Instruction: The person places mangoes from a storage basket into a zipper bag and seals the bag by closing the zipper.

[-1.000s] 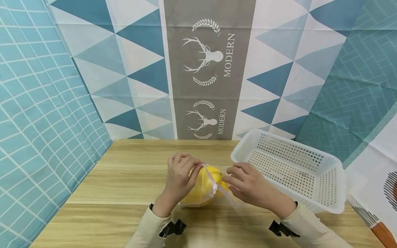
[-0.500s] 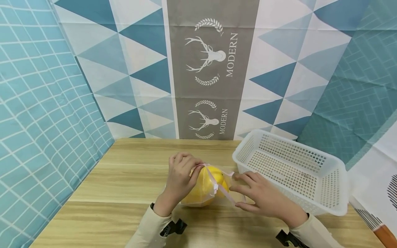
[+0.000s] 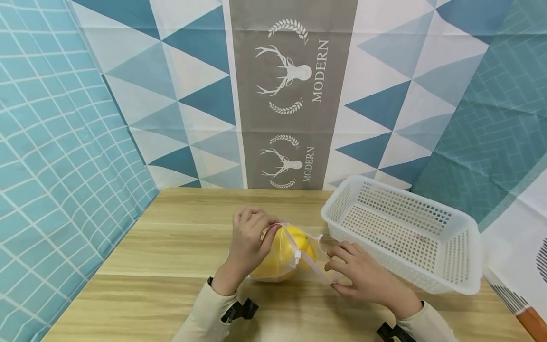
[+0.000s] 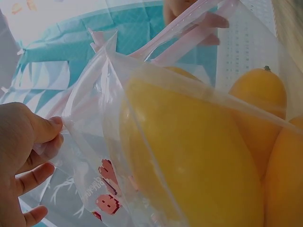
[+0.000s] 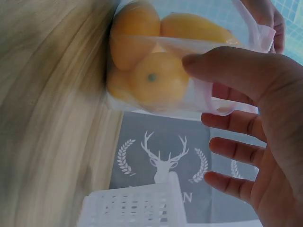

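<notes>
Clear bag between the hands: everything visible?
The clear bag looks like thin plastic, with pink strips along its gaping mouth, a small pale slider and red printed figures. It holds several yellow-orange fruits and rests on the wood-look table, left of the white basket in the head view. The left hand pinches its edge; the right hand is at the mouth's other side, contact unclear.

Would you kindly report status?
Left hand pinches clear, pink-edged plastic bag. Right hand at its mouth. Rounded yellow fruits inside. White perforated plastic basket not blocking.
</notes>
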Action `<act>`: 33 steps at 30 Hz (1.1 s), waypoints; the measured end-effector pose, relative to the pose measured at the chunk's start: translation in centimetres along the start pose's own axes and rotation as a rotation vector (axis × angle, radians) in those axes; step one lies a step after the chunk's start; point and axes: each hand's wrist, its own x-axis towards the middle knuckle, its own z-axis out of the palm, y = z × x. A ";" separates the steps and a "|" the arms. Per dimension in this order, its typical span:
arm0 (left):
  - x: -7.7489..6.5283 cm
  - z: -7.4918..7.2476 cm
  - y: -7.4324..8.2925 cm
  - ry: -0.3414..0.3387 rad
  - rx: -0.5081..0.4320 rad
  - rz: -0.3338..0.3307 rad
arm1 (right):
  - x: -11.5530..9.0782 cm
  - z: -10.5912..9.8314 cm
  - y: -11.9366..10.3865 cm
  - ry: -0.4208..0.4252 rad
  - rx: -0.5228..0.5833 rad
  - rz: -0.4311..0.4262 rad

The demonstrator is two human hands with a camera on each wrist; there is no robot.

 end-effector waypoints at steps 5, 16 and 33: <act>0.2 -0.1 -0.1 0.003 -0.004 -0.002 | -0.3 0.4 0.2 0.036 0.014 -0.008; 0.1 -0.1 -0.2 0.008 -0.007 -0.005 | -0.4 0.8 0.1 0.070 0.011 -0.033; 0.5 -1.0 -0.9 0.062 0.020 -0.005 | 1.2 -0.2 1.4 0.211 -0.014 -0.046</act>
